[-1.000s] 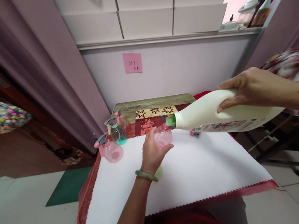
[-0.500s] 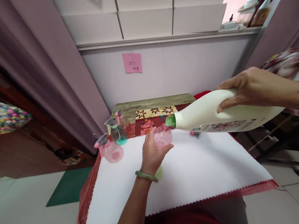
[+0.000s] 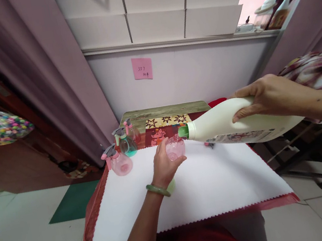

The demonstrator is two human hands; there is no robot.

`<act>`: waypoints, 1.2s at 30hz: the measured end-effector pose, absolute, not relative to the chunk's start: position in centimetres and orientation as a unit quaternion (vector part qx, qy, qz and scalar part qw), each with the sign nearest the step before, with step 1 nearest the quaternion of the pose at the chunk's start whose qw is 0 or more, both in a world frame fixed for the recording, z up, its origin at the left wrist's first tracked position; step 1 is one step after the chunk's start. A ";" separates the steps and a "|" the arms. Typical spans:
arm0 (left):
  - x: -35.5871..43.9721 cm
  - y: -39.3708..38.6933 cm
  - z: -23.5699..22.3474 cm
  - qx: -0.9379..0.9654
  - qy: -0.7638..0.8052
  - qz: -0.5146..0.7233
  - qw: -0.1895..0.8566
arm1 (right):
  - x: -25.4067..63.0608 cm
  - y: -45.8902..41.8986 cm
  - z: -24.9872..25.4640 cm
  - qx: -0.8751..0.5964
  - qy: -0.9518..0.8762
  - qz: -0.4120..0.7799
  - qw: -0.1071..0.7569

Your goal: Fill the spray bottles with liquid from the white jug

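Observation:
My left hand (image 3: 164,162), with a green bangle at the wrist, is wrapped round a small clear pink bottle (image 3: 176,147) held above the white mat. Its neck has no spray head on. In my right hand (image 3: 258,97) is a large cream-coloured jug (image 3: 226,119), gripped from above and tipped towards the left. The jug's green spout (image 3: 183,132) meets the mouth of the pink bottle; whether liquid is flowing I cannot tell. Under my left wrist a round pale green thing (image 3: 171,186) shows in part. A pink and grey spray head (image 3: 209,144) lies partly hidden beneath the jug.
At the table's left stand a pink spray bottle (image 3: 121,163), one with teal liquid (image 3: 128,146) and another pink one (image 3: 132,131) behind. The white mat (image 3: 216,185) covers a red cloth. A dark-framed chair (image 3: 306,169) stands at the right.

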State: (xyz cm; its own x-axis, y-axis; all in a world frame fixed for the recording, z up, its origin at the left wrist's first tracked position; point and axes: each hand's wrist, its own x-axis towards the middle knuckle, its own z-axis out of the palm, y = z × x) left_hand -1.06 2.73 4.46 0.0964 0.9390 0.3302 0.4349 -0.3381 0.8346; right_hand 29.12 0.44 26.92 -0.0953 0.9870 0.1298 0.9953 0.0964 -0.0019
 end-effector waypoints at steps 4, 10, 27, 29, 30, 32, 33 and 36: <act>-1.1 2.7 4.2 0.684 0.494 0.455 0.284 | 29.1 0.5 26.9 -0.659 -0.747 -0.051 0.062; -1.1 2.8 4.2 0.684 0.494 0.454 0.284 | 28.9 0.4 27.0 -0.669 -0.739 -0.048 0.054; -2.8 5.4 2.8 0.659 0.519 0.445 0.314 | 31.1 -1.5 19.7 -0.641 -0.692 0.101 0.317; -3.2 6.9 1.3 0.655 0.524 0.426 0.341 | 31.3 -2.1 18.5 -0.649 -0.666 0.109 0.351; -3.4 7.5 0.4 0.653 0.525 0.418 0.351 | 31.4 -2.4 18.0 -0.652 -0.657 0.114 0.361; -3.5 8.5 -1.2 0.653 0.528 0.404 0.362 | 31.6 -2.9 17.0 -0.659 -0.642 0.118 0.373; -3.6 8.9 -1.9 0.654 0.529 0.400 0.364 | 31.7 -3.1 16.6 -0.663 -0.638 0.121 0.374; -3.8 9.5 -3.5 0.654 0.527 0.394 0.374 | 31.8 -3.5 15.5 -0.672 -0.630 0.126 0.367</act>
